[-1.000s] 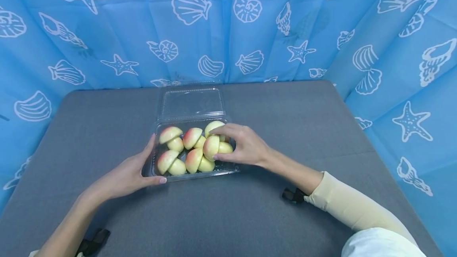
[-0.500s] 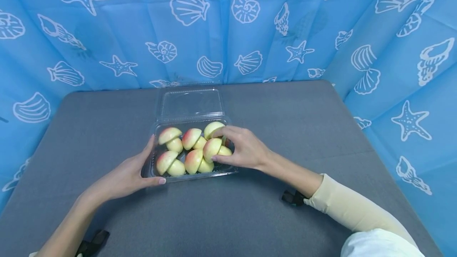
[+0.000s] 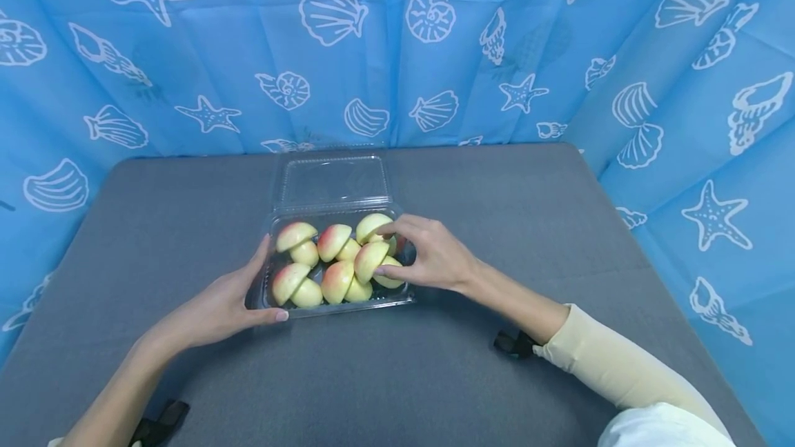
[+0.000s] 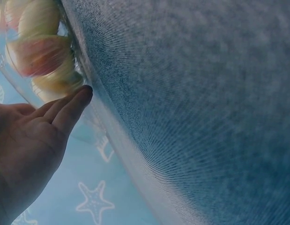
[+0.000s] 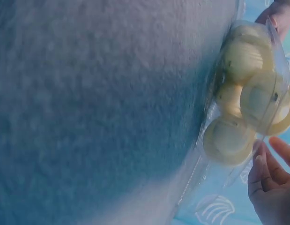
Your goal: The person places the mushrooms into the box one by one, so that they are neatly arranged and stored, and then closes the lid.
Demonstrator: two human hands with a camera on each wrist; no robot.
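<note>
A clear plastic clamshell box [image 3: 348, 306] holds several mushroom-shaped, apple-like pieces with red-blushed, pale yellow caps and round stems. My left hand [image 3: 214, 305] braces the box's left end, thumb at the front corner and straight fingers along the side. In the left wrist view its fingertips [image 4: 85, 93] meet the box wall. My right hand [image 3: 431, 254] is over the right end, thumb and fingers spread around the front-right mushroom-shaped piece [image 3: 371, 261]. In the right wrist view, a gap shows between thumb and fingers [image 5: 259, 161], just beside the pieces [image 5: 229, 140].
The box's hinged lid [image 3: 335, 179] lies back, open, toward the rear edge of the grey cloth-covered table [image 3: 497, 205]. A blue curtain [image 3: 385, 47] printed with white shells and starfish hangs behind and to the sides. Black wrist straps [image 3: 514, 343] show at the forearms.
The front-right piece has turned: its cap leans over more and its stem sits lower in the box. The right hand has shifted slightly rightward off it; the left hand stays put.
</note>
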